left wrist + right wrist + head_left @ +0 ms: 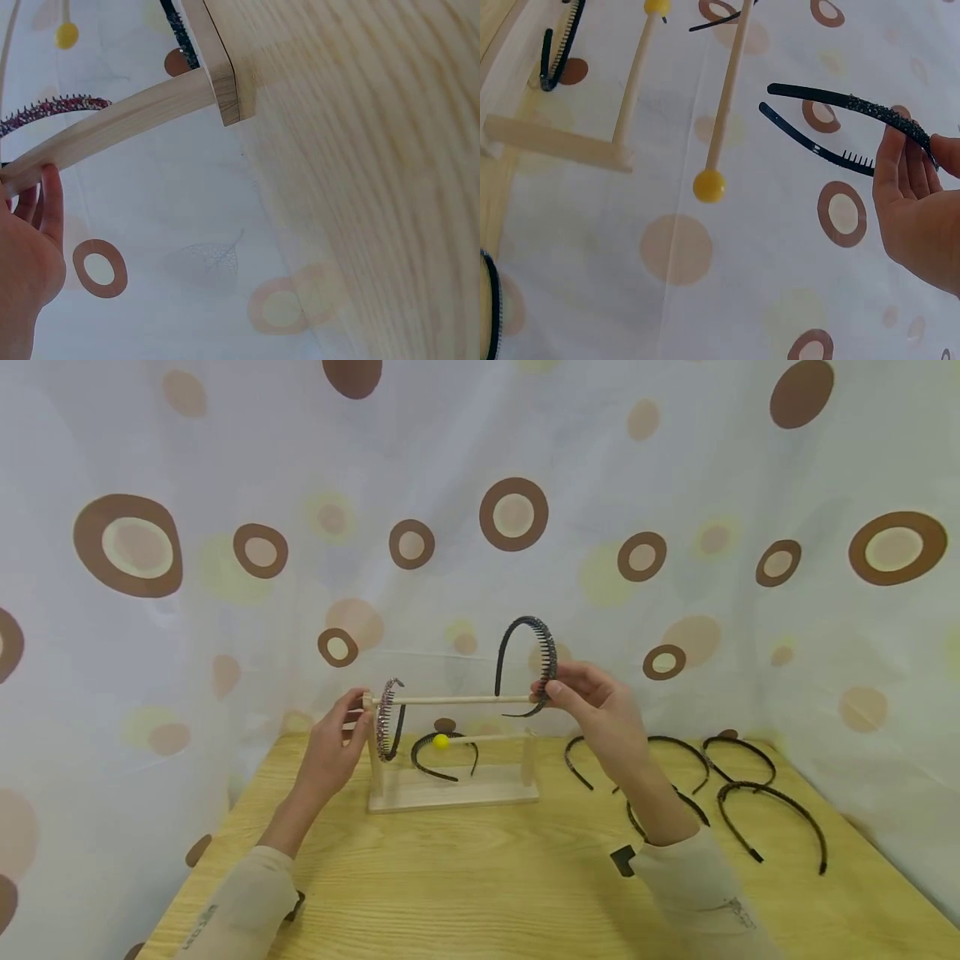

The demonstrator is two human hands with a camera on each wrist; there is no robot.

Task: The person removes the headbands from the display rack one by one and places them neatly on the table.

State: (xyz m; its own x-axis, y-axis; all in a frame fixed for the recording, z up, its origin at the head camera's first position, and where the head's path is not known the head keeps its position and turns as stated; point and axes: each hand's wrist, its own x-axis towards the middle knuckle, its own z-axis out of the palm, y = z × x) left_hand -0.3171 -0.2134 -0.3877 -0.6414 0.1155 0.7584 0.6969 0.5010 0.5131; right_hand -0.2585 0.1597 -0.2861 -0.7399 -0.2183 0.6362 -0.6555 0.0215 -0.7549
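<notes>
My left hand (330, 747) grips the top of the left post (127, 112) of a wooden rack (453, 796). A headband with pinkish glitter and comb teeth (384, 727) hangs on the rack's upper rod (457, 700), close to that post. My right hand (611, 718) pinches a dark toothed headband (543, 639) with black glitter by one side, at the rod's right end. In the right wrist view its two tips point toward the rod, apart from the rod's yellow end ball (709, 186). Another dark headband (425, 768) is low at the rack, near the lower rod.
Several dark headbands lie on the wooden table at the right, one (806, 818) nearest its right edge. The lower rod (483, 739) has a yellow ball (441, 742) at its left end. A small black piece (622, 860) lies near the right sleeve. Patterned cloth hangs behind.
</notes>
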